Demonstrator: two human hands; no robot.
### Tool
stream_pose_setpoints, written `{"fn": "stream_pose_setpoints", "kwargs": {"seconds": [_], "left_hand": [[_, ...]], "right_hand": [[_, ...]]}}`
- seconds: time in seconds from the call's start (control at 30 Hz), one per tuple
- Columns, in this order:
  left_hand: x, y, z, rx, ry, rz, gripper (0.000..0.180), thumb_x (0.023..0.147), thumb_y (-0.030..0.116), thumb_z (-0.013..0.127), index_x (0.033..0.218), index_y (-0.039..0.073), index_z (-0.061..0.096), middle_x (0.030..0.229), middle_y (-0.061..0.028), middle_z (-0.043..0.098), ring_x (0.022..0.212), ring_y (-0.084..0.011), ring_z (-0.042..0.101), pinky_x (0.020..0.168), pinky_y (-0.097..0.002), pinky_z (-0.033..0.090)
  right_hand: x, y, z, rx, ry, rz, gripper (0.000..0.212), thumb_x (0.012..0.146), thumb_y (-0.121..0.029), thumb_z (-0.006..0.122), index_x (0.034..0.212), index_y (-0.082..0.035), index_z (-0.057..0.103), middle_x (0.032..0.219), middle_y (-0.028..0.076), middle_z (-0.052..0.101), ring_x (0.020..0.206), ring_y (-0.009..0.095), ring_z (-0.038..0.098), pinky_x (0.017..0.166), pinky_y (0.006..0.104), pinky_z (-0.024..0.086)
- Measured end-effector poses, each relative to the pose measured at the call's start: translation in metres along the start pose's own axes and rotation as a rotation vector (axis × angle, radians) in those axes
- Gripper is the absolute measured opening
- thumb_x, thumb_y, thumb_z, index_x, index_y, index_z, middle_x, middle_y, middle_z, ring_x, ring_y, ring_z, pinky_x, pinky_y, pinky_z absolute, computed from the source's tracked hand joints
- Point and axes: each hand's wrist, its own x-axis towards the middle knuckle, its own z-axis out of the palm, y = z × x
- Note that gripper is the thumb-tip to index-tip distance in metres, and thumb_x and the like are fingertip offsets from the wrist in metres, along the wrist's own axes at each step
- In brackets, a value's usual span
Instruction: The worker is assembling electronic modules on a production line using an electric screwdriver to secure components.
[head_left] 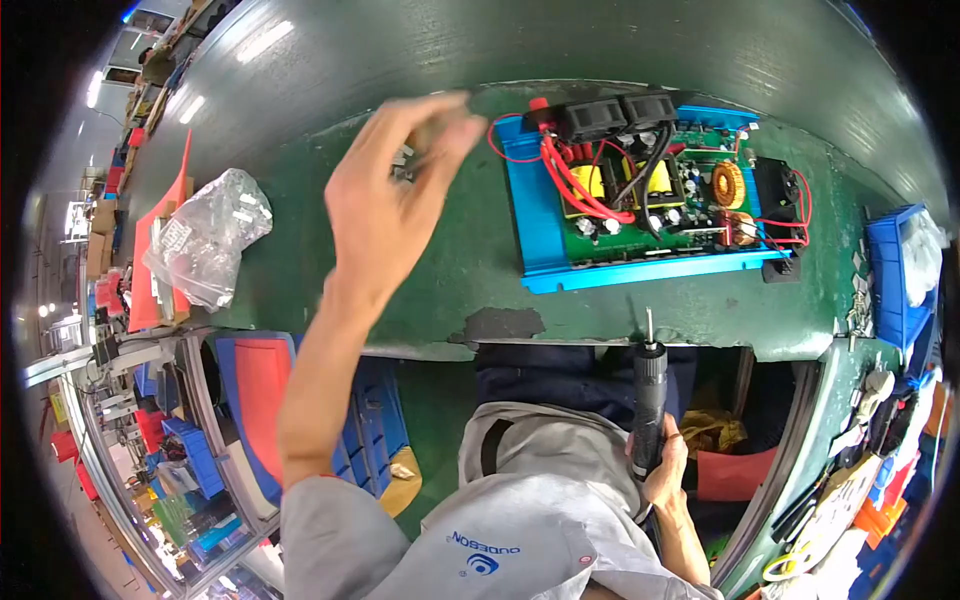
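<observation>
At a green workbench (420,270), a person's left hand (385,205) is raised above the surface, fingertips pinched on what may be a small metal part (404,160) (motion blur hides it). The right hand (662,465) is wrapped around a black electric screwdriver (648,400), bit up, at the bench's near edge. An open blue-cased circuit board (650,200) lies beyond; a clear plastic bag (208,235) sits left.
</observation>
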Motion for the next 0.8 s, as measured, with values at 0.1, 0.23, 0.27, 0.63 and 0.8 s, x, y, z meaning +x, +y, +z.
{"fn": "stream_pose_setpoints", "kwargs": {"seconds": [0.1,0.23,0.27,0.63,0.8], "left_hand": [[-0.048,-0.01,-0.015,-0.028,-0.066,-0.353,0.008,0.093,0.014,0.074,0.097,0.007,0.073,0.09,-0.0048,0.071,0.07,-0.0122,0.06,0.065,-0.0282,0.049],[-0.081,-0.008,-0.024,0.094,-0.325,-0.412,0.016,0.092,0.016,0.075,0.103,0.005,0.073,0.091,-0.0033,0.071,0.075,-0.0088,0.058,0.067,-0.0234,0.046],[-0.088,-0.014,-0.023,-0.023,-0.274,-0.364,0.018,0.091,0.016,0.076,0.104,0.004,0.073,0.094,-0.0052,0.071,0.078,-0.0106,0.061,0.07,-0.0251,0.048],[-0.067,-0.05,-0.015,0.448,-0.12,-0.189,0.018,0.094,0.02,0.071,0.1,0.004,0.076,0.084,-0.0111,0.065,0.068,-0.0258,0.066,0.065,-0.037,0.051],[-0.062,-0.079,-0.017,0.555,-0.168,-0.078,0.019,0.098,0.021,0.066,0.106,0.004,0.07,0.091,-0.0124,0.068,0.076,-0.0251,0.068,0.071,-0.036,0.051]], "right_hand": [[-0.001,0.001,0.004,-0.015,0.028,-0.006,0.091,0.101,-0.073,0.02,0.133,0.005,0.054,0.076,0.005,0.065,0.067,0.013,0.057,0.065,0.0292,0.047],[0.009,-0.015,0.015,0.004,0.083,0.009,0.082,0.098,-0.077,0.028,0.111,-0.002,0.057,0.076,0.005,0.061,0.064,0.012,0.054,0.059,0.027,0.041],[0.009,-0.015,0.016,-0.003,0.081,-0.011,0.082,0.098,-0.077,0.028,0.111,-0.002,0.057,0.076,0.005,0.061,0.064,0.012,0.054,0.059,0.0271,0.041],[0.008,-0.022,0.021,-0.004,-0.039,0.048,0.091,0.097,-0.077,0.028,0.137,0.002,0.052,0.084,0.004,0.064,0.073,0.012,0.057,0.068,0.0286,0.045],[0.01,-0.045,0.025,-0.006,-0.122,-0.013,0.067,0.108,-0.053,0.028,0.145,0.0,0.047,0.085,0.007,0.065,0.075,0.015,0.057,0.071,0.0318,0.046]]}}
